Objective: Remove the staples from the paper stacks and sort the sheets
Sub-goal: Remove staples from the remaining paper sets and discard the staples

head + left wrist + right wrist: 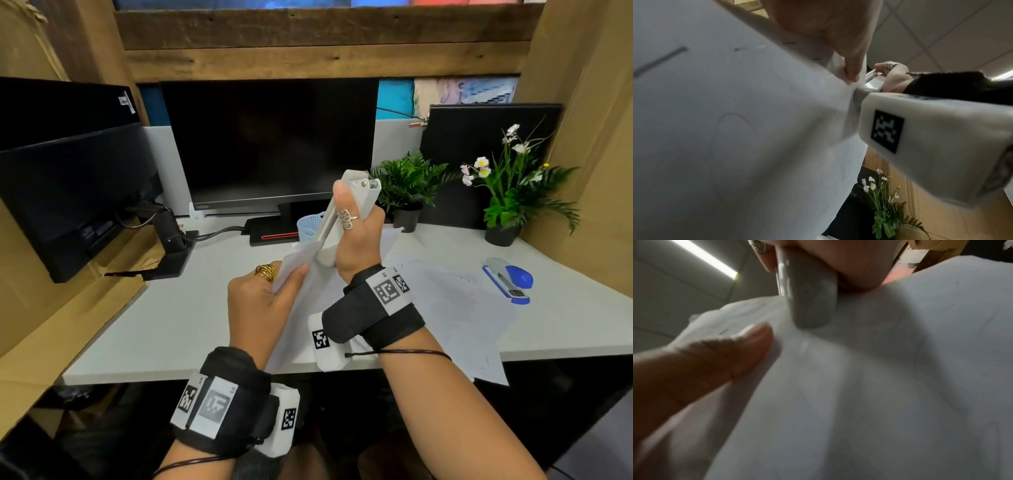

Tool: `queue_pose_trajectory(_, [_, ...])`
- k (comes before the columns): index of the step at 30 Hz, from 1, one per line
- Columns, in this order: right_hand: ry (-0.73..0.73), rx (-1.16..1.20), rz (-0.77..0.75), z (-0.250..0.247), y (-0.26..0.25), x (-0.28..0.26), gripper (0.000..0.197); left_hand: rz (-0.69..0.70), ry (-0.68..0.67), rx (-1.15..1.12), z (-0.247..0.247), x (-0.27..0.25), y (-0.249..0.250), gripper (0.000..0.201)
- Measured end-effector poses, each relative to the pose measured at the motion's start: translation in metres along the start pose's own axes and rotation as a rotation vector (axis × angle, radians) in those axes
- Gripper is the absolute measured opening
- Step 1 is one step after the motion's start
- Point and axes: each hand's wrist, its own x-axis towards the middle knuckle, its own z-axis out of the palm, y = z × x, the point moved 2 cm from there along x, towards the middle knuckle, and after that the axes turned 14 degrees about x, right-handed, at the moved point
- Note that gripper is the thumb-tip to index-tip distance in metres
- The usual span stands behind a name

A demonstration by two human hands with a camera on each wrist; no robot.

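Nearest the head camera, two forearms with black wrist straps carrying white coded blocks are seen above the desk edge (102, 373). Just beyond them, a stapled paper stack (301, 301) is held up off the desk, tilted, its upper corner pinched by the left hand (263, 301), thumb on top and fingers curled beneath. In the left wrist view a staple (659, 61) is seen lying flat in the sheet, well away from the pinched corner. The right hand (356, 240) is wrapped around a white stapler-like tool (342, 216), held nearly upright, thumb pressed along its upper arm and fingers curled behind; its lower end is touching the paper corner beside the left thumb. Whether metal is caught there cannot be told. Under and to the right of the hands, loose printed sheets (455, 308) are spread on the desk, with a blue stapler (510, 279) lying on them. Farther back stand a small blue mesh basket (310, 226), two potted plants (411, 188) and a dark monitor (270, 144).
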Motion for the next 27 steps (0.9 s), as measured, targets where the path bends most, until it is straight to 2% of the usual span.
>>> queue_pose_trajectory(2, [0.009,0.008,0.039,-0.003,0.002,0.002,0.012,0.019,-0.013,0.011,0.000,0.000,0.002,0.030])
queue_pose_trajectory(4, [0.014,0.005,0.096,-0.006,0.003,0.004,0.014,0.041,-0.014,0.050,0.000,0.003,0.002,0.033])
queue_pose_trajectory(8, [0.071,0.044,0.232,-0.008,0.001,0.006,0.034,0.049,-0.004,0.061,0.000,0.003,0.002,0.036])
queue_pose_trajectory(11, [0.116,0.076,0.251,-0.006,-0.002,0.004,0.046,0.037,0.009,0.048,0.001,0.001,0.004,0.030])
queue_pose_trajectory(13, [0.144,0.079,0.228,-0.007,-0.001,0.003,0.033,0.035,0.003,0.041,0.002,-0.001,0.004,0.028])
queue_pose_trajectory(15, [0.161,0.080,0.213,-0.008,-0.001,0.002,0.020,0.030,-0.029,0.040,0.004,-0.004,0.003,0.035])
queue_pose_trajectory(18, [0.154,0.057,0.219,-0.007,0.002,0.001,0.020,0.009,-0.055,0.065,0.004,-0.005,0.001,0.038])
queue_pose_trajectory(21, [0.148,0.001,0.289,-0.003,0.009,0.006,0.019,-0.022,-0.069,0.167,0.000,0.001,-0.005,0.039])
queue_pose_trajectory(23, [0.212,-0.004,0.314,-0.005,0.015,0.012,0.022,-0.077,-0.057,0.231,-0.008,0.006,-0.011,0.044])
queue_pose_trajectory(25, [0.325,-0.003,0.314,-0.013,0.019,0.020,0.036,-0.129,-0.058,0.283,-0.017,0.010,-0.015,0.055])
queue_pose_trajectory(27, [0.409,-0.029,0.352,-0.025,0.025,0.024,0.041,-0.183,-0.053,0.312,-0.025,0.011,-0.023,0.055])
